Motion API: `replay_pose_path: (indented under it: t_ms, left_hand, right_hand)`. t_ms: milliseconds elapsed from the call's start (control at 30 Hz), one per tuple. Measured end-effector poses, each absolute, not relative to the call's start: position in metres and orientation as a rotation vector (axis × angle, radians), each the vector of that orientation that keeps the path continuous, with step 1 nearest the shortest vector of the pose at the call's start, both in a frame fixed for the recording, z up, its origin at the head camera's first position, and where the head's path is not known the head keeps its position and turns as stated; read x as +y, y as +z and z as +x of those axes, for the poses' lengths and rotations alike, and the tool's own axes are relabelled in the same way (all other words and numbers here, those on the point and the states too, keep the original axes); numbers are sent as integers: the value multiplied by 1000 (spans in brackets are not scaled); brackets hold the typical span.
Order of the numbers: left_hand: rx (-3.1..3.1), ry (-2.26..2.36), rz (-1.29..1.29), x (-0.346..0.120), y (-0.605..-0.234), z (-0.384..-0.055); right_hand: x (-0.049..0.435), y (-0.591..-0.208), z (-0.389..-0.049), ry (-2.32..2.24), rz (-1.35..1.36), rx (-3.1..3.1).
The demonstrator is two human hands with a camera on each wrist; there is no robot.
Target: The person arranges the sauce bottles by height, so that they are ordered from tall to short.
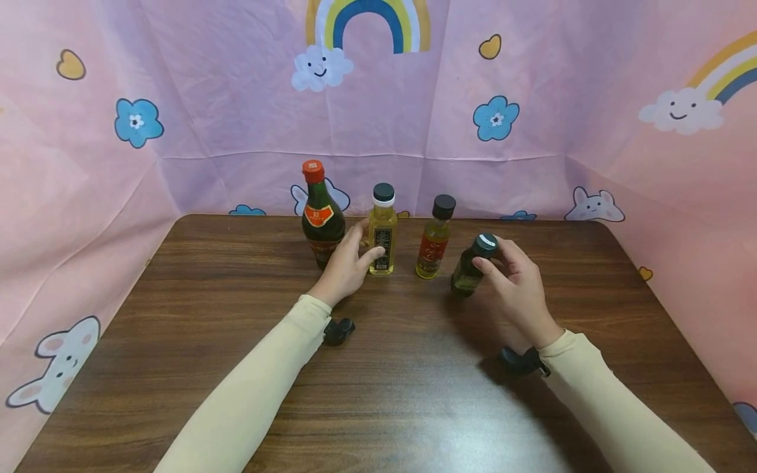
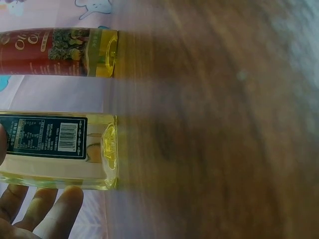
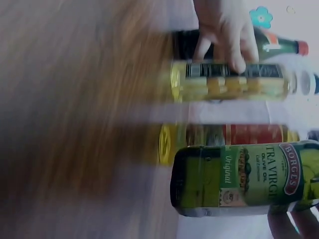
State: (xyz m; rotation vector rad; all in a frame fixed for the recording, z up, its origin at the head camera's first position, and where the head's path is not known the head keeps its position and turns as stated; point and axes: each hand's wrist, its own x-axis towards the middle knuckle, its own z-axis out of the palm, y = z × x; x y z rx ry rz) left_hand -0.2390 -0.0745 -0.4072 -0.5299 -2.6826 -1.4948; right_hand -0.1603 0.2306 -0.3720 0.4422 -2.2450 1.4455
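Observation:
My left hand [image 1: 347, 264] holds a clear bottle of pale yellow oil [image 1: 383, 240] with a dark cap and a dark label; its thumb lies across the front and its fingers are at the left side. This bottle stands upright on the table. My right hand [image 1: 522, 289] grips a dark green olive oil bottle [image 3: 244, 179] near its cap, thumb on the near side. That bottle leans to the right, and in the right wrist view its base looks lifted off the table. Between the two stands a small oil bottle [image 1: 433, 246] with a red label and black cap.
A dark green bottle with a red cap [image 1: 322, 220] stands just left of my left hand, partly behind it. All the bottles are towards the back of the brown wooden table [image 1: 402, 394]. A patterned pink and purple cloth [image 1: 236, 118] hangs behind and at both sides.

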Motion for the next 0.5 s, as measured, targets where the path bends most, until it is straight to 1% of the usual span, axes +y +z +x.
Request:
replay_pose_path:
  t_ms: [233, 500]
  left_hand:
    - [-2686, -1493, -522, -74, -407, -238]
    - [-2708, -1482, -518, -74, -407, -238]
  right_hand:
    - [249, -372, -178, 1293, 503, -2259]
    - [260, -380, -197, 1216, 482, -2351]
